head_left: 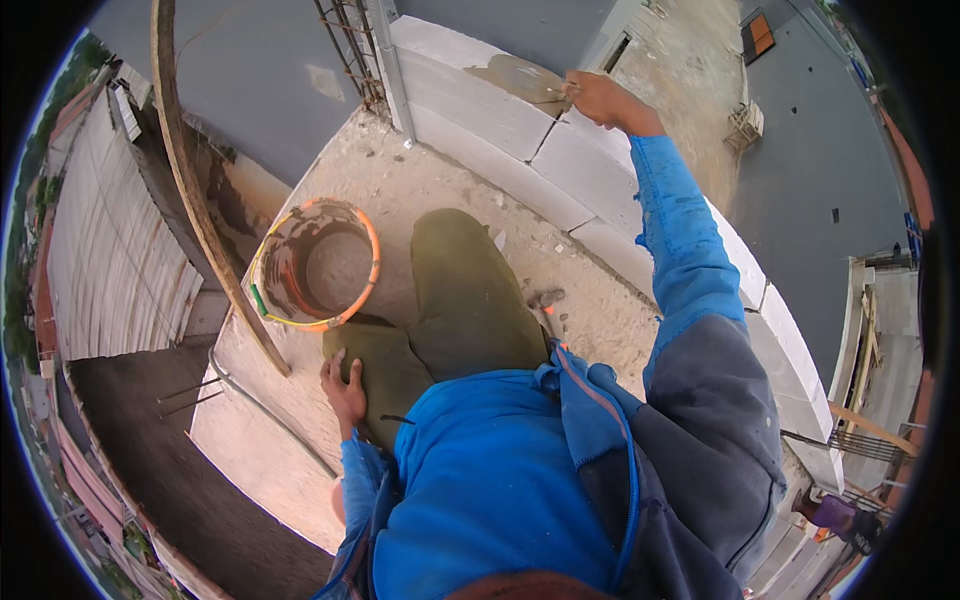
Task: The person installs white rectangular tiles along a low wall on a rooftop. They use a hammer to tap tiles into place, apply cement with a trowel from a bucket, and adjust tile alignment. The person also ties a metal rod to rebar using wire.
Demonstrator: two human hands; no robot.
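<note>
My right hand [603,101] is closed around the handle of a trowel, stretched out over the top of a low wall of white blocks [470,105]. Grey wet mortar [510,75] is spread on the block there, and the trowel's blade is hard to tell from it. My left hand [345,388] rests on my left thigh with its fingers apart, holding nothing. Beside my left knee stands an orange-rimmed bucket [374,262], its inner wall smeared with mortar. On the floor right of my knees lies a small tool with a dark head [548,298], perhaps a hammer.
A wooden pole [185,170] leans left of the bucket. Steel rebar [350,45] rises at the wall's far end. The slab [255,400] ends at a drop on the left, near a bent metal bar [265,405]. Another person [835,515] is at lower right.
</note>
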